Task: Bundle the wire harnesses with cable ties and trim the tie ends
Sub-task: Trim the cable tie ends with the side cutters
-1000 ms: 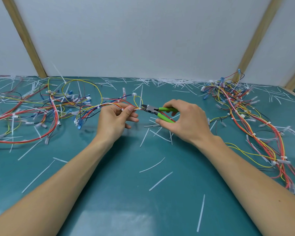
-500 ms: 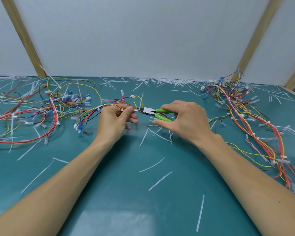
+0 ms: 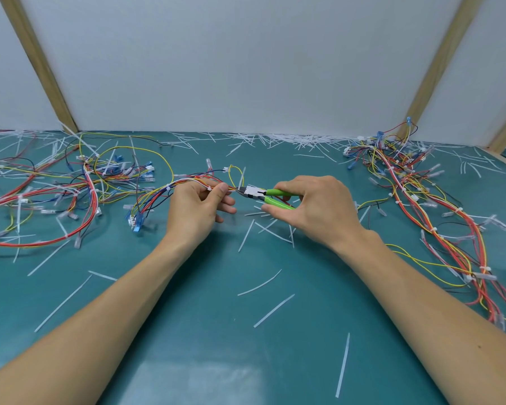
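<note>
My left hand [image 3: 197, 207] grips a wire harness [image 3: 158, 194] of red, yellow, blue and white wires, pinching it between thumb and fingers near a white cable tie. My right hand [image 3: 313, 209] holds green-handled cutters [image 3: 263, 194]. Their metal jaws point left and sit right at the harness beside my left thumb, where a thin white tie tail [image 3: 241, 179] sticks up. The harness trails left across the teal table [image 3: 187, 317] to a cluster of blue connectors [image 3: 136, 222].
A tangle of unbundled harnesses [image 3: 56, 185] lies at the left. Tied harnesses [image 3: 438, 217] run down the right side. Cut white tie ends [image 3: 275, 309] are scattered over the table, thickest along the back wall [image 3: 289, 140]. Wooden struts lean against the white wall.
The cutters' jaws have moved left to the harness at my left thumb. The harness has shifted slightly, and both hands stay close together.
</note>
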